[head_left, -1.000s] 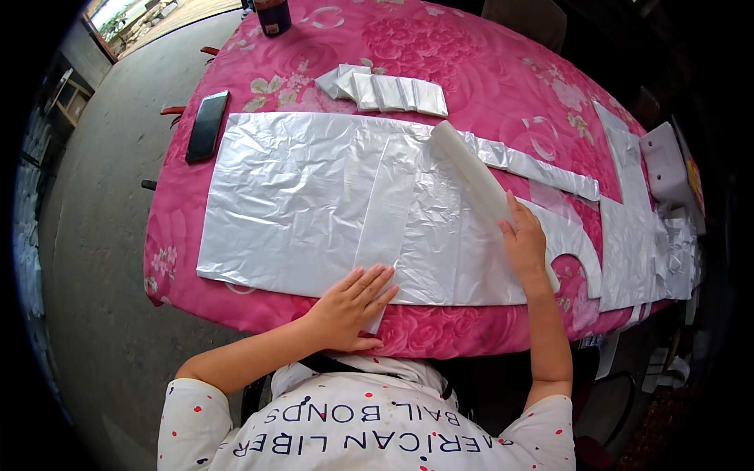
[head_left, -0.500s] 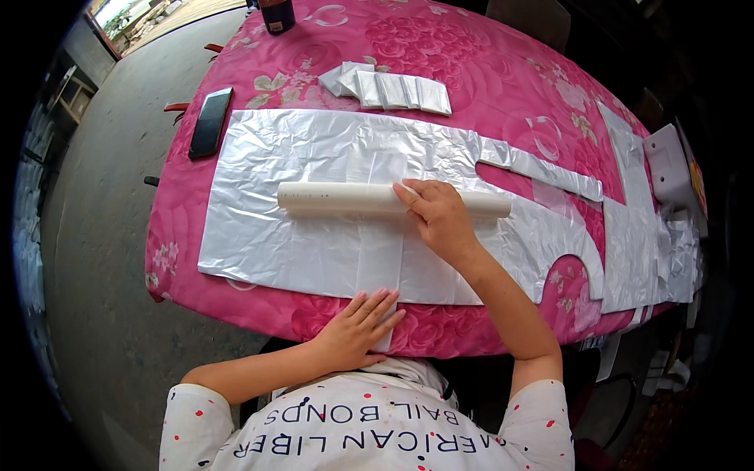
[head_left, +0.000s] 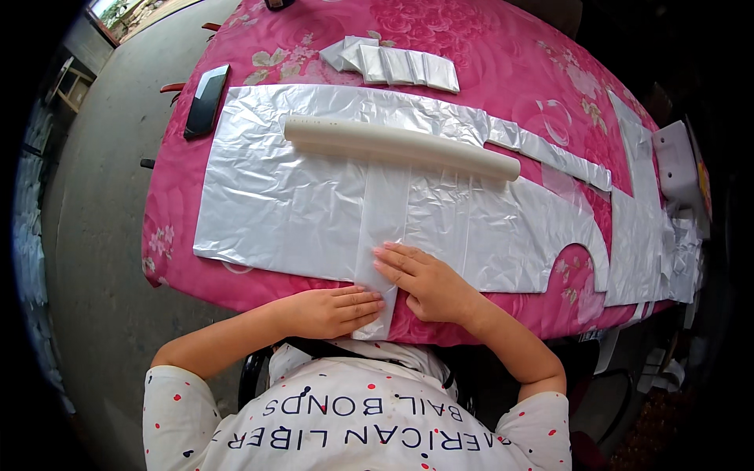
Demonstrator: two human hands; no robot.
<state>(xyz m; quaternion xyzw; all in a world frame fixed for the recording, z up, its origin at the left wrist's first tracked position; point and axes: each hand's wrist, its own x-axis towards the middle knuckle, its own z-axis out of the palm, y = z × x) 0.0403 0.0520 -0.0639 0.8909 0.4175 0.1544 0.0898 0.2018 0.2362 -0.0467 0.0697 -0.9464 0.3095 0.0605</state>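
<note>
Strip of folded, silver-white plastic film (head_left: 383, 212) lay between the two grips, at the 6 o'clock side of the table (head_left: 487, 31) covered in pink floral cloth. Bearing: 3 o'clock from the left grip (head_left: 334, 312), 9 o'clock from the right grip (head_left: 420, 281); both touched it. The left grip was nearer the strip's lower end; the right grip sat higher, toward 12 o'clock. Long axis: 12 to 6 o'clock, leaning slightly toward 1 and 7. The lower end pointed to 6 o'clock and projected past the near edge of a broad, flat, vest-shaped bag of silver-white plastic (head_left: 267, 196). An off-white, smooth cylindrical tube (head_left: 400, 147) lay across the bag, at 12 o'clock from the right grip, its axis near 9 to 3. Grip state: right, fingers extended on the strip, unclenched; left, fingers straight, thumb hidden, so any pinch could not be determined.
</note>
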